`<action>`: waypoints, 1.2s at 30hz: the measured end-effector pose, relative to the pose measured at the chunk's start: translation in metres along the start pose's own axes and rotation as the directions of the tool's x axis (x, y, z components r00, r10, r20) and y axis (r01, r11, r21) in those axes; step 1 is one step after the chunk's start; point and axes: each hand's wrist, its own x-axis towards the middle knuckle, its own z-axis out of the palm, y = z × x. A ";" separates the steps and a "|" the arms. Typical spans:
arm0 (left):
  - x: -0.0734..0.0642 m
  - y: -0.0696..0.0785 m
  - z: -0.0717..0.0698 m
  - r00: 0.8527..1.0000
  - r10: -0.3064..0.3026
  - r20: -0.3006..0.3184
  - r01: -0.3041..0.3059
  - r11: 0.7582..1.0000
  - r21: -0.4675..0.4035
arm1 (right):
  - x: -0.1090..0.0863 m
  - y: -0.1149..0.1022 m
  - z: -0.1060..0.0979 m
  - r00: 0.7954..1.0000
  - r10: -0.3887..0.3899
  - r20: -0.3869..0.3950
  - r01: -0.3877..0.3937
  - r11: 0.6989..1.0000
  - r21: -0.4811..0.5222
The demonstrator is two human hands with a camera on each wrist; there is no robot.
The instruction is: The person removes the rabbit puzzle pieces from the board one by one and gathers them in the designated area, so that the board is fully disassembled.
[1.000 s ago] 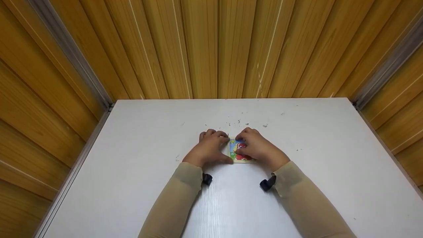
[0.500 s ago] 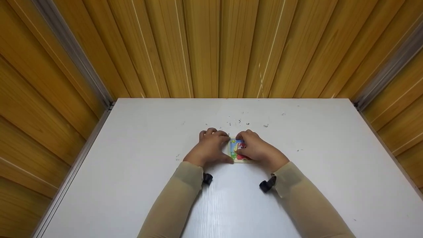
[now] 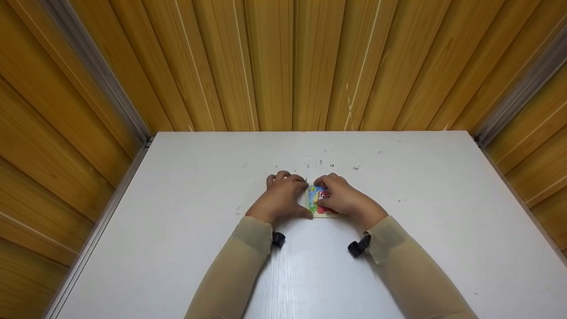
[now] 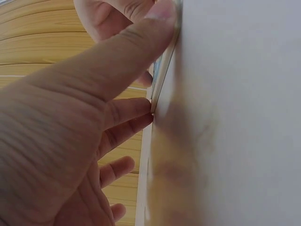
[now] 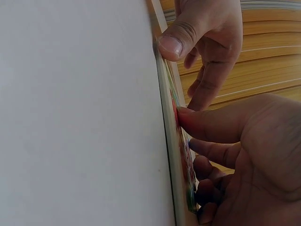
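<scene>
A small colourful puzzle board (image 3: 313, 199) lies flat in the middle of the white table (image 3: 186, 212). My left hand (image 3: 292, 197) holds its left side, thumb at the near corner and fingers curled at the far edge. In the left wrist view the thumb (image 4: 113, 66) touches the board's thin edge (image 4: 162, 80). My right hand (image 3: 334, 195) lies over the board and hides most of the picture. Its thumb tip (image 5: 184, 116) presses on the red part of the board (image 5: 176, 155), and its fingers are curled onto the face. The left hand (image 5: 207, 42) shows beyond.
Small dark specks (image 3: 321, 163) dot the table just beyond the hands. Wooden slat walls (image 3: 292, 66) close in the back and both sides, with metal strips (image 3: 102, 84) at the corners. Black wrist cameras (image 3: 278, 239) sit by both beige sleeves.
Both hands stay on the board in nearly the same place. The right hand's fingers have shifted very slightly left across the picture.
</scene>
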 end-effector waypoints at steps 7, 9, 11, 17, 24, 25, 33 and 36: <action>-0.002 -0.001 0.000 1.000 -0.003 0.007 0.003 1.000 -0.008 | -0.002 -0.003 -0.001 1.000 -0.017 0.003 0.017 1.000 -0.022; -0.002 -0.001 0.000 1.000 -0.006 0.009 0.006 1.000 -0.010 | -0.003 -0.004 -0.002 1.000 -0.019 0.005 0.019 0.999 -0.034; -0.002 -0.001 0.000 1.000 -0.006 0.007 0.006 1.000 -0.009 | -0.003 -0.006 -0.002 1.000 -0.027 0.006 0.028 0.998 -0.054; -0.001 -0.001 -0.001 1.000 0.002 -0.003 -0.002 1.000 -0.016 | -0.001 -0.010 -0.003 0.998 -0.056 0.004 0.056 0.994 -0.089; -0.002 0.001 0.000 1.000 -0.019 0.014 0.019 1.000 -0.003 | -0.002 -0.005 -0.002 1.000 -0.014 0.017 0.014 1.000 0.012; -0.002 0.001 0.000 1.000 -0.021 0.017 0.021 1.000 -0.003 | -0.002 -0.004 -0.002 1.000 -0.011 0.016 0.011 1.000 0.024; -0.002 0.004 -0.001 0.999 -0.018 0.028 0.018 1.000 -0.002 | -0.001 -0.002 -0.004 1.000 -0.027 0.007 0.027 0.999 0.018; -0.002 0.004 -0.001 1.000 -0.015 0.023 0.015 1.000 0.006 | 0.000 0.000 -0.004 0.999 -0.047 0.002 0.047 0.999 0.009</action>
